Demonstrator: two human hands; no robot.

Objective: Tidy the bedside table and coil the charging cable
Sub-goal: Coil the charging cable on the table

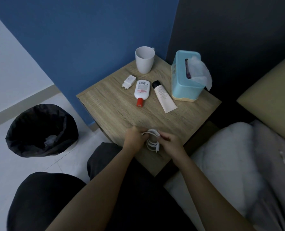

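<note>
While the beige-covered bed (pixel 271 90) and its white pillow (pixel 230 155) filled the right side, the square wood-grain bench (pixel 121 110) stood against the blue wall. On the floor to its left sat a round bin lined with a black bag (pixel 21 147). At the back right of the bench stood a light blue plastic tissue box (pixel 181 77) with a white tissue sticking out, and a white ceramic mug (pixel 145 60) stood upright at the far corner. A cream tube with a black cap (pixel 164 97) lay just beside the box, then a white bottle with a red cap (pixel 142 90), then a small white plug adapter (pixel 129 81). Over the near edge, the left hand (pixel 133 137) and right hand (pixel 170 142) both gripped the white charging cable (pixel 152 139), gathered in loops between them, one connector end hanging loose.
</note>
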